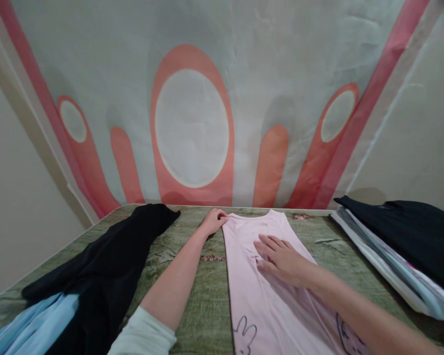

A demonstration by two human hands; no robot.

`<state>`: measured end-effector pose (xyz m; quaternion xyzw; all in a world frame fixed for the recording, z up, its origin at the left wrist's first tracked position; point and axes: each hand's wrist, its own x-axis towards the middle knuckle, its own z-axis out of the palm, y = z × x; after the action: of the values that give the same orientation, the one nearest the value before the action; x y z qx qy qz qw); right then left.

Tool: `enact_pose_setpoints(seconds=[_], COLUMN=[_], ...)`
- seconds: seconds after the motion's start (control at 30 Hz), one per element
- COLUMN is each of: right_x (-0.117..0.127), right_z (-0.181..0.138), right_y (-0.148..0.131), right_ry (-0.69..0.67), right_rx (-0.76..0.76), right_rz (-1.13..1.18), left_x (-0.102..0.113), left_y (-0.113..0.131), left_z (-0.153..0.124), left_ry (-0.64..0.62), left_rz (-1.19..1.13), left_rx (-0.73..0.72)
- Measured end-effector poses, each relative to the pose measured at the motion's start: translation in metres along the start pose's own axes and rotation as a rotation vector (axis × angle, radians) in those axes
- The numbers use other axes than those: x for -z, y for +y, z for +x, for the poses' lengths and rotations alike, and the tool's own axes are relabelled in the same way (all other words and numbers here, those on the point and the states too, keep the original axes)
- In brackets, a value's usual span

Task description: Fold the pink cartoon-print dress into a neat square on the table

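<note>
1. Cloth, light blue [44, 315], bottom left corner, loosely bunched. Touches a black garment [107, 256] lying unfolded and rumpled across the left of the desk [203, 296].
2. Left hand [212, 222], centre of frame near the desk's far edge. Fingers curled in, looks like a pinch on the near-left shoulder corner of the pink garment [244, 276]; exact thumb contact too small to confirm.
3. Pink garment, centre to lower right of frame, flat on the desk. Key relation: it lies right of the left fingers and directly under the right ones. Long axis runs from the neck end at frame centre down to the bottom edge, drifting right. Left hand is nearer the neck corner, right hand nearer the body.
4. Its look: pale pink, thin, neckline at the far end, dark line-drawn rabbit at the lower left, another dark print partly behind the right forearm. Small creases by the right fingertips. Hem out of frame.
5. Right hand [281, 256], right of centre, palm down on the fabric, fingers extended, slightly apart, gripping nothing.
6. Folded stack [395, 276], right edge, well apart from the pink garment: grey and white layers, black piece [422, 231] on top.
</note>
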<state>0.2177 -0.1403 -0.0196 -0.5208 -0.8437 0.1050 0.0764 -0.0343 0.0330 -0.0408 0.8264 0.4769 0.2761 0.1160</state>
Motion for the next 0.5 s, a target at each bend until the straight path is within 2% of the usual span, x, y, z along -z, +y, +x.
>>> enact_pose_setpoints(seconds=[0.23,0.33,0.5], right_x=[-0.008,-0.013,-0.012], right_z=[0.015,0.014,0.012], right_y=[0.04,0.043,0.037], right_ry=[0.221,0.233,0.209], right_rx=[-0.095,-0.093,-0.072], right_rz=[0.015,-0.018,-0.059], left_x=[0.004,0.005,0.004], left_y=[-0.007,-0.005,-0.005], left_z=[-0.002,-0.003,-0.003], left_ry=[0.022,0.04,0.089], left_rz=[0.028,0.055,0.092], left_rx=[0.021,0.043,0.162])
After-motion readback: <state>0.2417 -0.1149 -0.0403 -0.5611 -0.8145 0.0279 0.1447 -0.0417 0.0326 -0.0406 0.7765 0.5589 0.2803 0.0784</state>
